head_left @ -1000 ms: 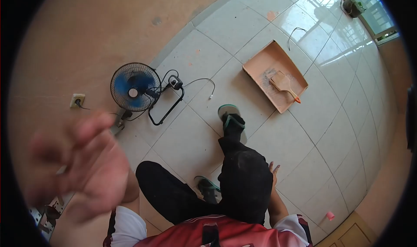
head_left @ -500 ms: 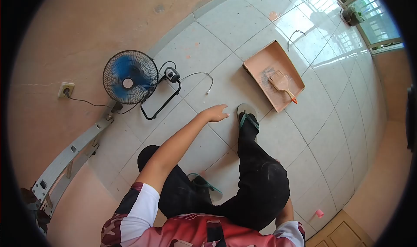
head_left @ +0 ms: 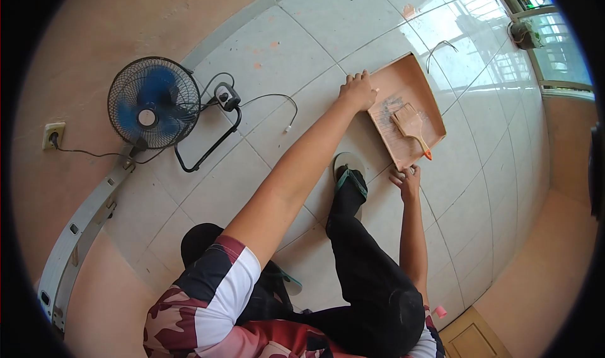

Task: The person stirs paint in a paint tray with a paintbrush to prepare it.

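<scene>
A paint tray [head_left: 421, 84], coated in peach paint, lies on the tiled floor ahead of me. Across its ridged part rests a wide paintbrush [head_left: 411, 128], bristles and ferrule smeared with paint, its handle tip orange-red. My left hand [head_left: 359, 91] curls its fingers around the tray's left corner. At the near corner, my right hand [head_left: 408, 180] grips the edge with bent fingers; its fingertips are partly hidden under the rim. My sandalled foot [head_left: 350, 178] stands between my two arms, short of the tray.
A black fan with blue blades [head_left: 151, 100] stands at the left, its cable running to a wall socket [head_left: 53, 135]. An aluminium ladder [head_left: 75, 226] leans at the lower left. A loose wire [head_left: 438, 51] lies beyond the tray, and a pink object [head_left: 440, 312] near the door.
My left hand has reached forward and right from above the bare tiles to the tray's corner. My right hand has come out from behind my knee to the tray's near corner.
</scene>
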### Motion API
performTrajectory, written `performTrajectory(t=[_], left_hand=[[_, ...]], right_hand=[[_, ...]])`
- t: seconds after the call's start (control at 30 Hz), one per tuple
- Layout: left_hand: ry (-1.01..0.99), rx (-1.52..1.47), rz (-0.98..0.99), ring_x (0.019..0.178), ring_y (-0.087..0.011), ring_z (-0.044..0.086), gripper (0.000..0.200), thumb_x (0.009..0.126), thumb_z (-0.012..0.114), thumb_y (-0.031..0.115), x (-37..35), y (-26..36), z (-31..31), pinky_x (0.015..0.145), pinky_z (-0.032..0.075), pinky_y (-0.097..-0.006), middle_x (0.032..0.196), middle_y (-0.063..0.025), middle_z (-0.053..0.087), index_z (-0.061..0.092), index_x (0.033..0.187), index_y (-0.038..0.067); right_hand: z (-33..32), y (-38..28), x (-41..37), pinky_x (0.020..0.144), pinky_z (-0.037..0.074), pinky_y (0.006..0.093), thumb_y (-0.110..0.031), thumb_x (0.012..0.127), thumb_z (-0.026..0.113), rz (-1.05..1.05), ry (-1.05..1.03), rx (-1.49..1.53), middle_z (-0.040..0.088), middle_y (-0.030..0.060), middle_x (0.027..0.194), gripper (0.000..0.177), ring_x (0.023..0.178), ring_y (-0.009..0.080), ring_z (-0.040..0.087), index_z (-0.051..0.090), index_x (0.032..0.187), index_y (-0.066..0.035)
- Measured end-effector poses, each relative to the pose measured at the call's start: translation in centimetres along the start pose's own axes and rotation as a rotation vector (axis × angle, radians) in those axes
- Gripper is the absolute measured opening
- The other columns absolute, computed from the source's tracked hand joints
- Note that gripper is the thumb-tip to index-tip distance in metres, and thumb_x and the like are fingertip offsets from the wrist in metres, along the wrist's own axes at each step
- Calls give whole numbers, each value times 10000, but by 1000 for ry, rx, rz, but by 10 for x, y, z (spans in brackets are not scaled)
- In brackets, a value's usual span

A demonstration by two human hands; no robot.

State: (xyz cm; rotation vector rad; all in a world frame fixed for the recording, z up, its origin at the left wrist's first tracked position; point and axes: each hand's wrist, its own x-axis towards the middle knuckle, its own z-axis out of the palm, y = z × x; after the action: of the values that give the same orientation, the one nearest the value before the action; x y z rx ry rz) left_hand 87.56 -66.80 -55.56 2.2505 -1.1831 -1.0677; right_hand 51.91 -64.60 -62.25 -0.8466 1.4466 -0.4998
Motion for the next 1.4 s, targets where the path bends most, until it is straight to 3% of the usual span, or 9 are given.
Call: performTrajectory(t=[0.07, 0.2, 0.27, 0.4, 0.7, 1.0, 1.1, 1.17, 1.4], left_hand=[[71, -3, 61, 1429, -378, 403, 625, 1013, 570, 380, 3, -12, 0, 1144, 410, -493, 1534, -203, 438, 423, 1502, 19], [177, 9, 121, 1320, -376, 524, 508, 1025, 562, 409, -9, -45, 1, 1076, 463, -476, 1398, -202, 558, 533, 1336, 8], [126, -3, 80, 1124, -406, 646, 434, 1029, 566, 398, -25, -57, -5, 967, 509, -511, 1202, -228, 668, 549, 1207, 3], [84, 34, 74, 954, -453, 687, 383, 1037, 559, 367, -51, -80, -10, 861, 528, -553, 1017, -258, 706, 542, 1134, -3], [392, -197, 184, 778, -509, 638, 269, 1026, 579, 251, -126, -155, 24, 671, 479, -582, 792, -286, 643, 481, 988, 3], [576, -331, 19, 760, -494, 633, 242, 1032, 581, 223, -226, -182, 51, 652, 470, -564, 774, -263, 628, 466, 967, 21], [733, -333, -19, 760, -493, 625, 243, 1042, 572, 226, -261, -193, 69, 653, 463, -559, 788, -258, 618, 457, 966, 25], [680, -408, -200, 835, -523, 622, 243, 1050, 557, 246, -291, -194, 76, 687, 467, -591, 861, -280, 630, 459, 998, 30], [790, -273, -363, 840, -505, 618, 241, 1064, 533, 254, -370, -231, 106, 693, 469, -576, 877, -262, 609, 463, 995, 34]], right_hand=[[-3, -4, 6, 779, 646, 466, -132, 985, 583, -16, -20, -19, 611, 209, 1170, 419, 999, 370, 726, 355, 1329, -62], [-13, -13, 7, 719, 652, 441, -94, 962, 566, -31, -71, -99, 637, 220, 1144, 397, 900, 377, 746, 352, 1295, -67], [-14, -18, 6, 682, 649, 410, -87, 955, 554, -43, -56, -144, 663, 218, 1119, 374, 843, 355, 756, 378, 1284, -61], [-5, -34, 10, 623, 644, 363, -77, 973, 513, -58, -108, -218, 690, 192, 1063, 294, 790, 309, 767, 437, 1255, -43], [17, -42, 7, 633, 642, 346, -85, 976, 501, -110, -294, -269, 709, 169, 996, 272, 757, 270, 761, 470, 1245, -49], [46, -57, -21, 661, 655, 356, -98, 970, 529, -127, -453, -369, 704, 175, 974, 217, 747, 264, 755, 485, 1176, -45], [65, -66, -37, 652, 658, 355, -65, 949, 508, -133, -513, -419, 695, 153, 940, 170, 722, 248, 744, 493, 1118, -53], [68, -66, -37, 644, 659, 355, -38, 929, 520, -77, -565, -465, 682, 146, 921, 166, 706, 254, 738, 499, 1093, -40], [100, -25, -65, 652, 671, 379, -6, 938, 535, -80, -745, -494, 642, 162, 982, 140, 748, 289, 737, 473, 1059, -36]])
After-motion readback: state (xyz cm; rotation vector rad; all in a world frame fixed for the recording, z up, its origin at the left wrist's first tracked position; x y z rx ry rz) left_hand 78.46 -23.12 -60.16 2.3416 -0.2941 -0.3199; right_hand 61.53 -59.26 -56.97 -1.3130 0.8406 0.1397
